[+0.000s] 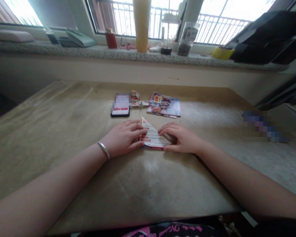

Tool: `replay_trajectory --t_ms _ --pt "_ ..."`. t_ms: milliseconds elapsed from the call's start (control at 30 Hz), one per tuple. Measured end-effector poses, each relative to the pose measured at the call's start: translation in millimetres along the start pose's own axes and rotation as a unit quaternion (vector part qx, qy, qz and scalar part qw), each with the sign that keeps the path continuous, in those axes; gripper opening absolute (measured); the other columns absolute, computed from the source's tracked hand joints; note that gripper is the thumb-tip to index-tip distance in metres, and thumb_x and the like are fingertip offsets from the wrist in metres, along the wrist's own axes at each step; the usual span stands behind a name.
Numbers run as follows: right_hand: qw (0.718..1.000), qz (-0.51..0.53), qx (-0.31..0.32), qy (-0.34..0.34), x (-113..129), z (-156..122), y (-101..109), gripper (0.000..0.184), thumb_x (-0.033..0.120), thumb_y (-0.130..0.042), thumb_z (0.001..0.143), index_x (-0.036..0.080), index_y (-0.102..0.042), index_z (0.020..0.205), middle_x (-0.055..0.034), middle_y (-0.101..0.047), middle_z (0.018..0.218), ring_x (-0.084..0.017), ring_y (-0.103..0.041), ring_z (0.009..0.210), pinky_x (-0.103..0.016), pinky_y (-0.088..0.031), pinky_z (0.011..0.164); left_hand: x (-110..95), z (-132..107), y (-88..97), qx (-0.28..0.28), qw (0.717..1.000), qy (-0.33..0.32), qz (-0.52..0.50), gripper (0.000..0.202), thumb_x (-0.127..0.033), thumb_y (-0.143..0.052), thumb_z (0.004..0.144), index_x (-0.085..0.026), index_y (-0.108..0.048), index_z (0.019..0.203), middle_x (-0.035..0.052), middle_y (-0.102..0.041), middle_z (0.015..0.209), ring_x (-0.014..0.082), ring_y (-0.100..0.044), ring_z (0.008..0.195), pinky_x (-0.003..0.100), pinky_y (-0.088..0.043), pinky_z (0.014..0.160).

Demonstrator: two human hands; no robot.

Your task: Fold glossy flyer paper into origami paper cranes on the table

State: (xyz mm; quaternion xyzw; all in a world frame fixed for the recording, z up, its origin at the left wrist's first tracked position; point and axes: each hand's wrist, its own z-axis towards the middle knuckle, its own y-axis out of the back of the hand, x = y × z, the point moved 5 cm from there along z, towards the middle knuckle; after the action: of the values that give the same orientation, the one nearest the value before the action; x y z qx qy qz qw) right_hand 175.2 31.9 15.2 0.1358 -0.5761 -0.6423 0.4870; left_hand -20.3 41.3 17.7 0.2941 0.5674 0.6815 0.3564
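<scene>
A sheet of printed paper (153, 136), folded into a triangle, lies on the table between my hands. White with red and orange printed marks, it points its tip away from me. My left hand (124, 138), with a silver bangle at the wrist, rests at the paper's left edge, fingers spread and their tips on it. My right hand (181, 138) is curled round the right corner, where a folded flap stands slightly raised between thumb and fingers. Part of that corner is hidden under the right fingers.
Beyond the paper lie a phone (121, 105), a folded paper piece (138, 100) and a stack of printed leaflets (166, 105). A blurred bluish object (265, 126) is at the right. The windowsill (128, 54) holds a red jar (111, 39), a clear container (187, 39) and yellow tape (222, 52).
</scene>
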Motion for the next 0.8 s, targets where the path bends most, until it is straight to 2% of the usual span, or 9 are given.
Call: replay_trajectory --t_ms 300,467,533,667,800 --pt "0.999 -0.039 0.011 0.008 8.5 -1.6 0.6 0.019 0.035 -0.063 0.079 0.02 -0.062 0.091 -0.0074 -0.066 0.106 -0.02 -0.057 0.098 -0.036 -0.045 0.087 -3.4 0.6 1.6 -0.004 0.999 0.039 0.005 0.041 -0.044 -0.043 0.093 -0.021 -0.057 0.124 0.0092 -0.06 0.118 0.0262 -0.052 0.115 0.042 -0.042 0.099" --pt "0.997 -0.077 0.002 0.002 8.7 -1.4 0.6 0.01 0.024 -0.055 0.083 0.019 -0.063 0.081 -0.0055 -0.066 0.084 -0.017 -0.057 0.082 -0.029 -0.044 0.073 -2.3 -0.7 -1.9 0.016 0.999 0.027 0.003 0.047 -0.042 -0.044 0.093 -0.022 -0.045 0.135 0.0096 -0.056 0.125 0.025 -0.054 0.113 0.038 -0.045 0.095" --pt "0.995 -0.101 -0.002 -0.007 7.5 -1.3 0.7 0.011 0.022 -0.053 0.083 0.019 -0.063 0.078 -0.0045 -0.065 0.077 -0.017 -0.056 0.075 -0.027 -0.042 0.067 -0.8 -1.7 -3.8 0.017 1.0 0.026 0.0 0.054 -0.043 -0.045 0.092 -0.022 -0.037 0.141 0.0102 -0.052 0.131 0.0259 -0.052 0.116 0.038 -0.045 0.096" --pt "0.991 -0.121 -0.017 -0.046 1.3 -2.8 1.1 0.009 0.021 -0.054 0.082 0.018 -0.062 0.077 -0.0036 -0.064 0.074 -0.015 -0.056 0.07 -0.025 -0.038 0.063 4.3 -3.3 -6.1 -0.004 0.998 0.052 -0.021 0.067 -0.042 -0.05 0.089 -0.017 -0.024 0.146 0.0146 -0.046 0.136 0.0268 -0.05 0.12 0.038 -0.044 0.099" --pt "0.99 -0.108 -0.026 -0.091 -4.7 -4.9 2.0 0.009 0.023 -0.054 0.081 0.019 -0.061 0.078 -0.0031 -0.064 0.074 -0.014 -0.056 0.067 -0.024 -0.038 0.062 7.6 -4.9 -8.2 -0.015 0.996 0.077 -0.049 0.067 -0.044 -0.054 0.086 -0.015 -0.028 0.141 0.0161 -0.046 0.133 0.0284 -0.05 0.119 0.042 -0.044 0.099"
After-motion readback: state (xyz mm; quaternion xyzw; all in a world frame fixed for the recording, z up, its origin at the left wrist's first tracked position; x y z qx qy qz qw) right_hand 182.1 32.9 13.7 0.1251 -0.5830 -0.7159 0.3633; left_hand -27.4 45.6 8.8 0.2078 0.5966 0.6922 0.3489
